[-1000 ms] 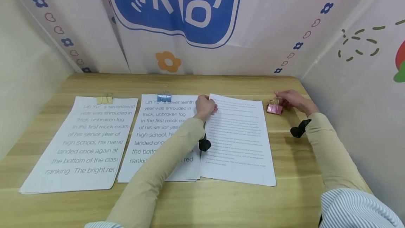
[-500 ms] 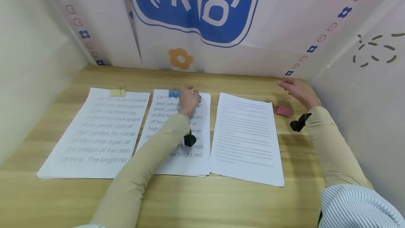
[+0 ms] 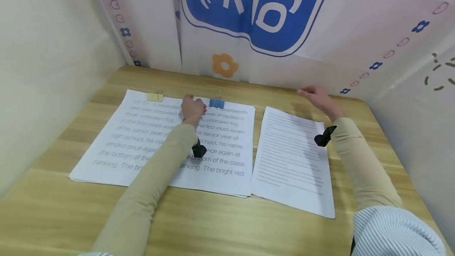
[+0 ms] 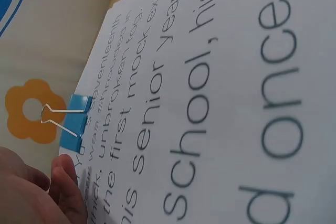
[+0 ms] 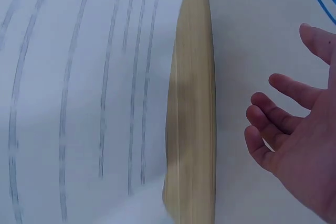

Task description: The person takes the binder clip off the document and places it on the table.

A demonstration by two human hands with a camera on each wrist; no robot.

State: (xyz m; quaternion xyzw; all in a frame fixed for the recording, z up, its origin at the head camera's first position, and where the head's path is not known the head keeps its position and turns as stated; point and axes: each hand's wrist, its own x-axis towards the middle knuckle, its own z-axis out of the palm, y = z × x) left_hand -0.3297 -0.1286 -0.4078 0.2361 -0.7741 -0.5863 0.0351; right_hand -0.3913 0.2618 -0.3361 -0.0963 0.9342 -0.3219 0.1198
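My left hand (image 3: 193,110) is over the tops of the left paper stack (image 3: 117,129) and the middle stack (image 3: 227,157), just left of a blue binder clip (image 3: 217,103). Its fingers (image 4: 67,187) are loosely curled, with nothing seen between them. A yellow binder clip (image 3: 155,97) sits on the left stack's top edge. In large print, both stacks show the same text. My right hand (image 3: 320,98) hovers past the top right corner of the small-print sheets (image 3: 291,161); the right wrist view shows its fingers spread and holding nothing. The pink binder clip is hidden from view.
A wooden table (image 3: 199,220) bears the papers, which lie side by side. Behind stands a white cloth backdrop with a blue emblem (image 3: 284,42) and an orange flower (image 3: 225,65). Pale walls close in the left and right sides.
My left hand has moved left from the small-print sheets, across the middle stack. The right hand has let go of the pink clip and shifted left. The head view has swung right.
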